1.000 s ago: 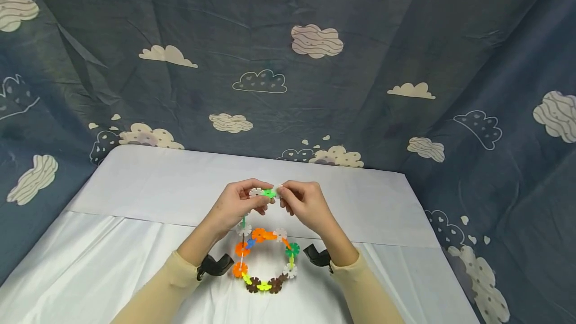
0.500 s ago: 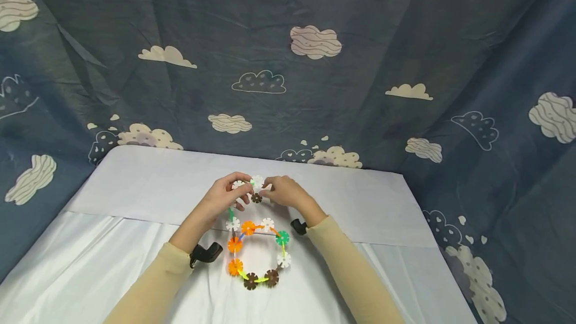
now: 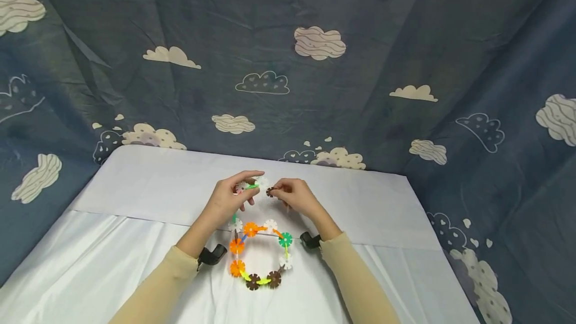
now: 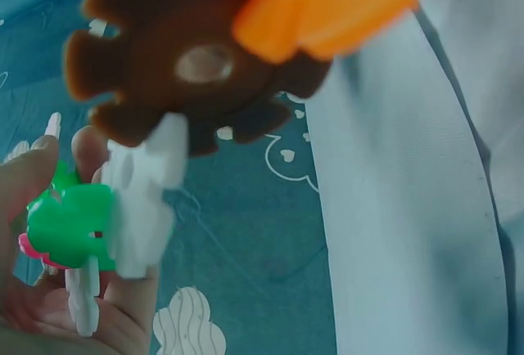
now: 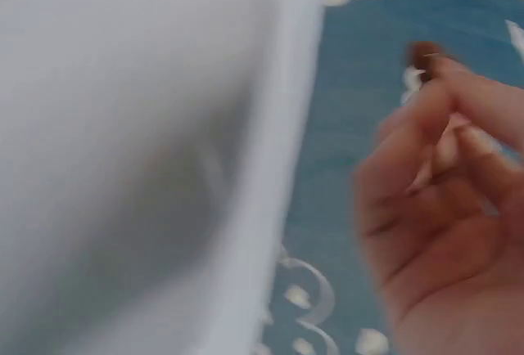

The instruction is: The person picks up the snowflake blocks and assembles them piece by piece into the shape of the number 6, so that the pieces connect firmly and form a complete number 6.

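Observation:
My left hand (image 3: 227,198) holds the upper end of a chain of flower-shaped interlocking discs. In the left wrist view, a green disc (image 4: 72,222) lies among its fingers, joined to a white disc (image 4: 141,199). A large brown disc (image 4: 196,65) with an orange disc (image 4: 327,11) crosses close to that camera. Between thumb and forefinger, my right hand (image 3: 298,197) pinches a small brown disc (image 3: 270,192), just right of the pale disc at the left fingertips. The rest of the chain forms a ring (image 3: 250,229) of orange, white, green, yellow and brown discs below the hands.
A white cloth (image 3: 360,209) covers the table, with a fold line running across it. Dark blue cloud-print fabric (image 3: 270,44) hangs behind and at both sides. Black wrist straps with cameras (image 3: 212,255) sit near both sleeves.
The right hand first worked at a white disc beside the green one, then moved left with a brown disc near it. Now it has drawn slightly right, still pinching the brown disc.

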`<state>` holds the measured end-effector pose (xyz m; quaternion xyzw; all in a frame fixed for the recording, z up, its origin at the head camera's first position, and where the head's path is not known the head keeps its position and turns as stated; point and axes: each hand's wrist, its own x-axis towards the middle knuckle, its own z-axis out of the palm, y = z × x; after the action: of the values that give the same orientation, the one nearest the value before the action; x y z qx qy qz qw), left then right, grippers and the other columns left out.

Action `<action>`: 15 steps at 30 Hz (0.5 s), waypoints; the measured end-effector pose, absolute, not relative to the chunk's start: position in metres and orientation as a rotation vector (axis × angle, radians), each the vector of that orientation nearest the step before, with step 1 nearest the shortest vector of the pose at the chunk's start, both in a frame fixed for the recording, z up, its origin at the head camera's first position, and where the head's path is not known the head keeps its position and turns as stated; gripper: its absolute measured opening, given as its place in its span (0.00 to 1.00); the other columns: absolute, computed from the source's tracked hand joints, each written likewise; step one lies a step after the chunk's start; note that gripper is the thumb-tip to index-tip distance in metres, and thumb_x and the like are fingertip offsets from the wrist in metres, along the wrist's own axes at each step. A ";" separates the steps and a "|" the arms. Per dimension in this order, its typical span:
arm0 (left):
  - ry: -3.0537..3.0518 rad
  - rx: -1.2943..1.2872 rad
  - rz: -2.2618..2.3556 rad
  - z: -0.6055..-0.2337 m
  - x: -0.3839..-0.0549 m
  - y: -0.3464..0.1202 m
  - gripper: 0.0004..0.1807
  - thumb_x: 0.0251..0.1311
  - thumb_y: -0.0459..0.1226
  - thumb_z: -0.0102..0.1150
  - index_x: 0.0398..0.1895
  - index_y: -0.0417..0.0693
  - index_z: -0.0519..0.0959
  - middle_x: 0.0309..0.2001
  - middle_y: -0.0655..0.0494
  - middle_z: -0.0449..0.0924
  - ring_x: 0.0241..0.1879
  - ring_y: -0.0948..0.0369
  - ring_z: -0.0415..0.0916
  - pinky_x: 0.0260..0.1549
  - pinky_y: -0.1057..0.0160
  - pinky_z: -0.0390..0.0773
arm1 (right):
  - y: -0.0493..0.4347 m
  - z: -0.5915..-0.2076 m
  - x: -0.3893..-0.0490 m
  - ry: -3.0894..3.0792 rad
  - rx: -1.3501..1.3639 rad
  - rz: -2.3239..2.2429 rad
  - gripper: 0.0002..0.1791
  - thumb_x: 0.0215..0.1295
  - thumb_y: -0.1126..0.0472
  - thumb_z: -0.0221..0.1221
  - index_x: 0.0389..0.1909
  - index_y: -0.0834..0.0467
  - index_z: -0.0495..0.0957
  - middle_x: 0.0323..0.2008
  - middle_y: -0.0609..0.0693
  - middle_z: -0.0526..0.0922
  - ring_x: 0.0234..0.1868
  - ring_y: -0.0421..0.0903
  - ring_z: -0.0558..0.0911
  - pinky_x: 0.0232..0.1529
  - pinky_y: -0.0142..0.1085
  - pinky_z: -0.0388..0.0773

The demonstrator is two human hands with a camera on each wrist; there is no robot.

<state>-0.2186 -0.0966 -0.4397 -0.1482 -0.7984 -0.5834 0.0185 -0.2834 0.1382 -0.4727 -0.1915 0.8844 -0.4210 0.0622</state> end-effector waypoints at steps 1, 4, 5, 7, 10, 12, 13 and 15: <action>-2.479 -0.473 -1.795 -0.439 -0.218 -0.096 0.22 0.72 0.40 0.67 0.67 0.63 0.81 0.54 0.46 0.86 0.26 0.50 0.83 0.25 0.54 0.85 | 0.144 -0.468 -0.276 2.679 -0.600 -1.371 0.06 0.74 0.58 0.66 0.41 0.57 0.87 0.29 0.61 0.86 0.22 0.43 0.78 0.22 0.35 0.77; -2.463 -0.469 -1.771 -0.436 -0.214 -0.094 0.21 0.71 0.40 0.68 0.66 0.62 0.83 0.49 0.48 0.87 0.24 0.51 0.81 0.25 0.53 0.85 | 0.154 -0.452 -0.258 2.740 -0.770 -1.572 0.05 0.74 0.63 0.66 0.44 0.59 0.88 0.32 0.60 0.89 0.22 0.43 0.82 0.22 0.37 0.81; -2.455 -0.465 -1.769 -0.436 -0.214 -0.094 0.21 0.71 0.39 0.68 0.65 0.62 0.84 0.46 0.49 0.87 0.23 0.53 0.81 0.25 0.52 0.84 | 0.156 -0.448 -0.253 2.785 -0.836 -1.592 0.05 0.73 0.64 0.66 0.45 0.58 0.89 0.32 0.58 0.90 0.22 0.43 0.83 0.22 0.36 0.81; -2.448 -0.465 -1.770 -0.435 -0.213 -0.093 0.21 0.71 0.39 0.68 0.65 0.61 0.84 0.42 0.50 0.87 0.22 0.55 0.79 0.23 0.55 0.83 | 0.157 -0.441 -0.246 2.873 -0.969 -1.587 0.05 0.73 0.65 0.67 0.45 0.58 0.89 0.33 0.54 0.91 0.23 0.41 0.83 0.22 0.33 0.81; -2.457 -0.482 -1.777 -0.436 -0.212 -0.091 0.21 0.71 0.39 0.68 0.66 0.62 0.84 0.36 0.51 0.87 0.20 0.58 0.77 0.22 0.58 0.81 | 0.156 -0.435 -0.239 2.970 -1.086 -1.536 0.06 0.71 0.66 0.68 0.44 0.55 0.90 0.33 0.50 0.92 0.22 0.39 0.83 0.22 0.30 0.79; -2.456 -0.501 -1.783 -0.436 -0.211 -0.090 0.21 0.71 0.40 0.68 0.66 0.62 0.84 0.34 0.49 0.87 0.18 0.59 0.75 0.20 0.62 0.78 | 0.156 -0.432 -0.236 2.992 -1.119 -1.520 0.07 0.70 0.67 0.69 0.44 0.55 0.90 0.33 0.50 0.92 0.22 0.39 0.83 0.22 0.30 0.79; -2.454 -0.508 -1.782 -0.436 -0.211 -0.090 0.21 0.71 0.40 0.68 0.66 0.62 0.84 0.32 0.49 0.87 0.18 0.59 0.74 0.19 0.64 0.77 | 0.156 -0.432 -0.235 3.006 -1.129 -1.504 0.07 0.70 0.67 0.69 0.44 0.54 0.91 0.33 0.49 0.92 0.23 0.39 0.82 0.22 0.30 0.79; -2.444 -0.522 -1.781 -0.435 -0.211 -0.088 0.21 0.71 0.39 0.69 0.65 0.63 0.84 0.31 0.47 0.87 0.17 0.59 0.72 0.18 0.65 0.74 | 0.156 -0.431 -0.233 3.027 -1.145 -1.478 0.07 0.69 0.67 0.69 0.44 0.54 0.90 0.34 0.49 0.92 0.23 0.38 0.82 0.23 0.30 0.80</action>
<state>-0.2107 -0.0883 -0.4354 -0.1699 -0.7959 -0.5800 0.0361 -0.2333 0.1558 -0.4311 -0.3149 0.8324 -0.4064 -0.2068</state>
